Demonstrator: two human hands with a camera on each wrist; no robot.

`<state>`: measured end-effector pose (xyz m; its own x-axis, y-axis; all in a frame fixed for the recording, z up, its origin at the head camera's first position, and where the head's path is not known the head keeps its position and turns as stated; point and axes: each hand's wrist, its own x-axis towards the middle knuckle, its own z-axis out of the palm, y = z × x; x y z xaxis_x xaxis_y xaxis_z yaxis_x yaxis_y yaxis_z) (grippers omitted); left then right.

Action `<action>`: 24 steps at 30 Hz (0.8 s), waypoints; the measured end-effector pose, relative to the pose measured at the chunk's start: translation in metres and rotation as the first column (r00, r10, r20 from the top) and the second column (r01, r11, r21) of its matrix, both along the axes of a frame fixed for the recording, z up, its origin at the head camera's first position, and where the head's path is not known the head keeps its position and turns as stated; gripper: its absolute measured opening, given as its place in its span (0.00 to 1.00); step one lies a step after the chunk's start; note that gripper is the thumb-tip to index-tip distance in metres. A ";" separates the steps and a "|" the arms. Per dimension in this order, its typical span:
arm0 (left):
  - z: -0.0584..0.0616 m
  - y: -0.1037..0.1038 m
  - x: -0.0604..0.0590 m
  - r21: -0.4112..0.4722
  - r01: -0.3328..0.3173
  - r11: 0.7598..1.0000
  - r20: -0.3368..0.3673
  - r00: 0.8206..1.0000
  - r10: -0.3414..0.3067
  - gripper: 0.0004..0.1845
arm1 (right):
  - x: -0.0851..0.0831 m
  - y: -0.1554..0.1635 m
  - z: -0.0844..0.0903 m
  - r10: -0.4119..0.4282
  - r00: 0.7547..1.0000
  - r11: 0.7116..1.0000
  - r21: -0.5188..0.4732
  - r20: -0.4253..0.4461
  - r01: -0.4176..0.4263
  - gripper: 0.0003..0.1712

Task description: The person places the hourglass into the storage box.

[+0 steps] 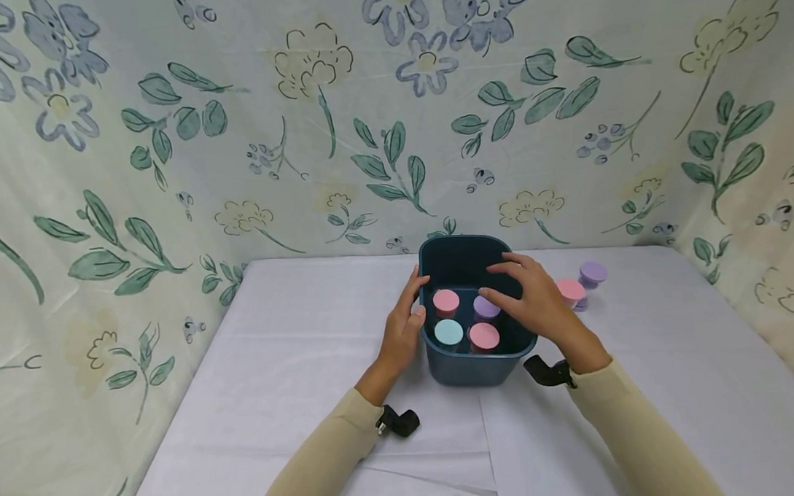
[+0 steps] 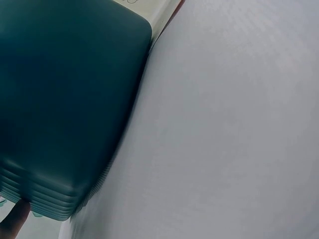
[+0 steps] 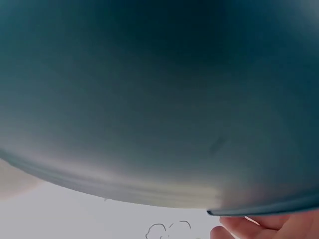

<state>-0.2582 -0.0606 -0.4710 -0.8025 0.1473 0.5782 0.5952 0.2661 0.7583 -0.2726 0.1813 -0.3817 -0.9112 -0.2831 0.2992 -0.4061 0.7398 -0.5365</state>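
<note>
A floral cloth [image 1: 342, 169] fills the top and left of the frame as a backdrop, probably hung to screen the surroundings. Below it, the white-covered table [image 1: 308, 339] carries the objects. Two pale sleeves [image 1: 325, 455] enter from the lower edge. The dark blue bin [image 1: 476, 369] stands upright at the centre of the frame, its mouth tipped toward the viewer's sight, so that its contents show from above. The left hand [image 1: 400, 335] lies along the bin's left wall, fingers fairly straight and touching near the rim, without a closed grasp; this contact presumably steadies the bin. The right hand [image 1: 537, 298] arches over the right rim, thumb and fingers spread well apart, with nothing visibly held; the high wall would explain this entry from above. A black wrist camera [image 1: 401, 421] sits by each cuff. Four round-topped pieces rest inside: pink [image 1: 446, 303] and purple [image 1: 487, 308] behind, light blue [image 1: 449, 333] and a second pink [image 1: 485, 337] in front, apparently set upright, each top exposed. Outside, right of centre, a third pink piece [image 1: 571, 291] and a flared purple piece [image 1: 593, 272] stand near the right hand.
</note>
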 end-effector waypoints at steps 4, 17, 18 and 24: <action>0.004 0.001 0.003 0.004 -0.002 1.000 -0.008 1.000 0.002 0.27 | 0.003 0.009 0.004 -0.015 0.999 0.997 -0.080 -0.032 0.012 0.31; 0.025 0.003 0.017 0.009 0.012 1.000 0.022 1.000 -0.012 0.26 | 0.013 0.052 0.013 -0.139 0.990 0.966 -0.218 0.003 0.136 0.36; 0.019 0.003 0.013 0.006 0.009 1.000 0.015 1.000 -0.009 0.26 | 0.014 0.055 0.014 -0.157 0.987 0.963 -0.219 0.016 0.157 0.36; 0.001 0.001 0.002 0.000 -0.012 1.000 0.019 1.000 0.012 0.27 | 0.015 0.073 0.015 -0.204 0.976 0.951 -0.222 0.072 0.216 0.40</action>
